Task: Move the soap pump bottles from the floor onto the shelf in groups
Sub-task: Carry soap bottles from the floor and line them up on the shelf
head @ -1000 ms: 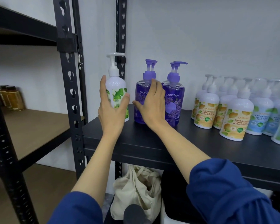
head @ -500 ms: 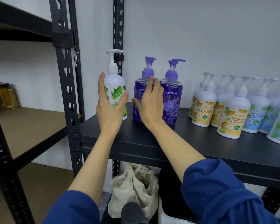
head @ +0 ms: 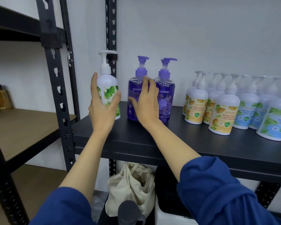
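Left hand (head: 102, 109) grips the white bottle (head: 108, 88) on the shelf (head: 152, 137), fingers curled round it. Right hand (head: 147, 103), fingers spread, touches the purple bottles (head: 166, 95) just beside the white bottle.

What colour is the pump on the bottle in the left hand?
White, on the bottle the left hand holds; clearest in the head view.

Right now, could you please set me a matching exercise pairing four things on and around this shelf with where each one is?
Things:
1. green-leaf white bottle
2. purple bottles
3. orange-label bottles
4. cloth bag

Places:
A. under the black shelf
B. behind the right hand
C. gripped by the left hand
D. standing untouched, right of the purple pair

Pairs: 1-C, 2-B, 3-D, 4-A
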The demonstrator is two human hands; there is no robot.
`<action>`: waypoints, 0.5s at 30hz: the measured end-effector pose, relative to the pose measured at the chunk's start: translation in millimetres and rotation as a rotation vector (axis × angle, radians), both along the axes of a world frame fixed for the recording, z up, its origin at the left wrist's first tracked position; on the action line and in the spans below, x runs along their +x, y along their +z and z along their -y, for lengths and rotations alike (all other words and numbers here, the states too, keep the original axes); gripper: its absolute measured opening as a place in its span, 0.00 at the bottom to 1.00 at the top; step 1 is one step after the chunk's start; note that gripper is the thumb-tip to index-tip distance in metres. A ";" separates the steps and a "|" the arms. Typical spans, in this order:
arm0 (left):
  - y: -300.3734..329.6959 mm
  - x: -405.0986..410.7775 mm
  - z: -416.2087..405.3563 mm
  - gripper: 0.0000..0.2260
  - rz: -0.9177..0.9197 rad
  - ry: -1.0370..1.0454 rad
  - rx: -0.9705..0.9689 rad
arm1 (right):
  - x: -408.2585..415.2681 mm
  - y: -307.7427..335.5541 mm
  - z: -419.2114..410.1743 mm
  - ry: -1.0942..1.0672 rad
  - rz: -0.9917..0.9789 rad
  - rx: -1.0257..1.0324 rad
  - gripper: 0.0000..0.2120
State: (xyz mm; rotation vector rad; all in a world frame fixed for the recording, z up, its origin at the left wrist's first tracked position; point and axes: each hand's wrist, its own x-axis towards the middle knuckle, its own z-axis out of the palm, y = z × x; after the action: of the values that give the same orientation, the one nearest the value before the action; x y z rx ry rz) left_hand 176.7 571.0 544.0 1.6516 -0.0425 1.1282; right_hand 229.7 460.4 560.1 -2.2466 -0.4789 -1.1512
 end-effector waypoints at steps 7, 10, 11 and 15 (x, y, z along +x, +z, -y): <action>7.6 -12.9 26.9 0.32 -0.034 -0.051 0.029 | -29.4 -10.5 73.4 -0.009 0.136 -0.104 0.08; 7.2 -16.1 65.5 0.33 -0.017 -0.122 -0.003 | -47.1 -12.4 127.9 -0.058 0.173 -0.077 0.09; 6.6 -16.4 81.3 0.33 -0.009 -0.154 -0.006 | -51.3 -13.8 148.6 -0.100 0.184 -0.062 0.10; 5.5 -19.0 152.3 0.32 0.057 -0.282 -0.034 | -64.5 -18.4 237.3 -0.322 0.167 0.015 0.16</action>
State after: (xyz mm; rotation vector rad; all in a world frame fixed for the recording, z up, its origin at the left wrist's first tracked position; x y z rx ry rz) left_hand 157.7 418.7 549.5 1.5276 -0.2826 0.9546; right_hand 165.2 223.1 541.8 -2.2808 -0.1728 -1.5061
